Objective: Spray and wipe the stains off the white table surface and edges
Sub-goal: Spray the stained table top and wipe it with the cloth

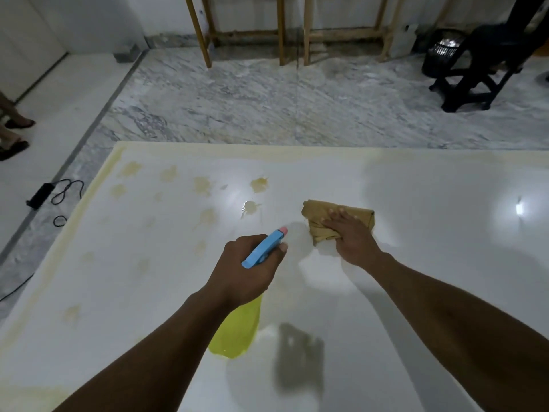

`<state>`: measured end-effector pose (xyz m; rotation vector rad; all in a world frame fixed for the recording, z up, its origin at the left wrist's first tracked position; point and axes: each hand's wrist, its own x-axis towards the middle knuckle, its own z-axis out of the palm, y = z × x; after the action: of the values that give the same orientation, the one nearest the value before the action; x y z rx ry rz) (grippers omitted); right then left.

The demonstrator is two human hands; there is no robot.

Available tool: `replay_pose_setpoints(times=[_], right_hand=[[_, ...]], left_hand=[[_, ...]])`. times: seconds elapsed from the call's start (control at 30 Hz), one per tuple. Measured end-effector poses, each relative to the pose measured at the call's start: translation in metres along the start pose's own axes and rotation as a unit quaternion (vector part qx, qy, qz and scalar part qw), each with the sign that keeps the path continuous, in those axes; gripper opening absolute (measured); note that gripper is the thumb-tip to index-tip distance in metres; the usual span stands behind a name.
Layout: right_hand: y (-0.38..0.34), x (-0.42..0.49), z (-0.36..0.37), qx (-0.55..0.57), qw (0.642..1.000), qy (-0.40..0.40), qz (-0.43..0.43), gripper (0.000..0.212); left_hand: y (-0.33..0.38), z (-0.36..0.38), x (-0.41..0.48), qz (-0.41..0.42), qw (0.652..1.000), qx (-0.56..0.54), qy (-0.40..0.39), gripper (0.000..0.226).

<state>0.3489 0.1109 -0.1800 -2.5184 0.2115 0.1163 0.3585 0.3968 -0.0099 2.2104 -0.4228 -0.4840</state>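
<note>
Left grip (246, 275) is curling round the spray bottle (261, 251), nozzle pointing at the wet stain (251, 207); right grip (350, 236), spread flat, is pressing the cloth (315, 209) onto the surface (445, 248) just right of it.

The cloth (319, 210) lies on the counter (445, 263), right of the spray bottle (261, 251); stains (202, 185) spread left and behind; a chair (481, 69) stands beyond, right.

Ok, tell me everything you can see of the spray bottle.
The spray bottle has a blue trigger head tipped with a pink nozzle and a yellow, plastic-looking body. The left hand grips its neck, hiding the middle. It is held tilted over the white table, nozzle aimed away toward the yellowish stains.
</note>
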Motion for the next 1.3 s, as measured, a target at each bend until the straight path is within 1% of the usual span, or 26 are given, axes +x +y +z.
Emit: replay_pose_setpoints(times=[0.17, 0.3, 0.4, 0.43, 0.5, 0.53, 0.57, 0.6, 0.63, 0.67, 0.7, 0.73, 0.77, 0.8, 0.83, 0.9, 0.93, 0.97, 1.03, 1.07, 1.13, 1.23, 1.27, 1.3], right_hand=[[-0.021, -0.104, 0.042, 0.028, 0.999, 0.029, 0.002, 0.058], [-0.044, -0.193, 0.071, 0.028, 0.999, 0.040, 0.022, 0.056], [-0.060, -0.239, 0.080, 0.013, 0.998, 0.002, 0.063, 0.054], [-0.066, -0.249, 0.080, 0.008, 0.998, -0.001, 0.056, 0.053], [-0.084, -0.263, 0.065, 0.002, 0.996, -0.013, 0.083, 0.048], [-0.097, -0.268, 0.051, 0.022, 0.994, -0.022, 0.108, 0.047], [-0.104, -0.268, 0.037, 0.060, 0.991, -0.046, 0.114, 0.045], [-0.109, -0.266, 0.022, 0.134, 0.981, -0.056, 0.131, 0.038], [-0.114, -0.262, 0.008, 0.243, 0.952, -0.061, 0.174, 0.024], [-0.115, -0.256, -0.003, 0.347, 0.905, -0.068, 0.235, 0.015], [-0.117, -0.250, -0.013, 0.431, 0.856, -0.075, 0.275, 0.019], [-0.117, -0.242, -0.019, 0.475, 0.823, -0.083, 0.300, 0.027], [-0.121, -0.232, -0.023, 0.505, 0.801, -0.096, 0.307, 0.030], [-0.121, -0.221, -0.026, 0.513, 0.792, -0.111, 0.312, 0.028], [-0.122, -0.206, -0.029, 0.509, 0.791, -0.132, 0.314, 0.028], [-0.116, -0.165, -0.037, 0.471, 0.804, -0.171, 0.320, 0.033], [-0.112, -0.142, -0.043, 0.444, 0.815, -0.184, 0.324, 0.038], [-0.107, -0.116, -0.049, 0.407, 0.833, -0.181, 0.330, 0.043], [-0.099, -0.053, -0.066, 0.344, 0.865, -0.146, 0.334, 0.047], [-0.096, -0.021, -0.074, 0.320, 0.881, -0.121, 0.327, 0.045], [-0.104, 0.033, -0.092, 0.267, 0.916, -0.074, 0.288, 0.035], [-0.118, 0.103, -0.112, 0.159, 0.965, 0.007, 0.207, 0.020], [-0.120, 0.127, -0.112, 0.114, 0.976, 0.028, 0.185, 0.021], [-0.118, 0.144, -0.107, 0.062, 0.984, 0.039, 0.164, 0.029]], left_hand=[[0.002, -0.007, -0.064, 0.002, 1.000, -0.010, 0.001, 0.037], [-0.005, -0.012, -0.149, 0.009, 0.999, -0.033, -0.002, 0.035], [-0.011, -0.016, -0.202, 0.005, 0.999, -0.052, 0.004, 0.024], [-0.011, -0.019, -0.216, 0.006, 0.998, -0.056, 0.010, 0.022], [-0.012, -0.027, -0.233, 0.001, 0.998, -0.065, 0.012, 0.023], [-0.012, -0.032, -0.239, 0.000, 0.998, -0.063, 0.011, 0.025], [-0.012, -0.037, -0.241, 0.001, 0.998, -0.061, 0.009, 0.028], [-0.012, -0.041, -0.241, 0.004, 0.998, -0.059, 0.009, 0.031], [-0.011, -0.046, -0.239, 0.008, 0.998, -0.060, 0.012, 0.032], [-0.009, -0.050, -0.234, 0.011, 0.998, -0.061, 0.015, 0.031], [-0.007, -0.053, -0.228, 0.015, 0.998, -0.062, 0.019, 0.029], [-0.005, -0.055, -0.219, 0.019, 0.998, -0.060, 0.022, 0.029], [-0.004, -0.057, -0.209, 0.022, 0.998, -0.057, 0.023, 0.030], [-0.003, -0.058, -0.200, 0.025, 0.998, -0.054, 0.022, 0.030], [-0.002, -0.060, -0.187, 0.027, 0.998, -0.057, 0.020, 0.029], [-0.002, -0.061, -0.157, 0.030, 0.998, -0.059, 0.016, 0.023], [-0.002, -0.063, -0.142, 0.032, 0.998, -0.058, 0.017, 0.022], [-0.003, -0.064, -0.128, 0.032, 0.998, -0.056, 0.016, 0.022], [-0.009, -0.068, -0.091, 0.023, 0.998, -0.061, 0.013, 0.021], [-0.014, -0.070, -0.073, 0.013, 0.998, -0.058, 0.009, 0.021], [-0.021, -0.074, -0.044, -0.007, 0.999, -0.045, 0.008, 0.030], [-0.029, -0.082, -0.004, -0.017, 0.999, -0.034, 0.015, 0.035], [-0.033, -0.083, 0.012, -0.021, 0.999, -0.032, 0.017, 0.036], [-0.037, -0.085, 0.022, -0.026, 0.999, -0.030, 0.016, 0.038]])
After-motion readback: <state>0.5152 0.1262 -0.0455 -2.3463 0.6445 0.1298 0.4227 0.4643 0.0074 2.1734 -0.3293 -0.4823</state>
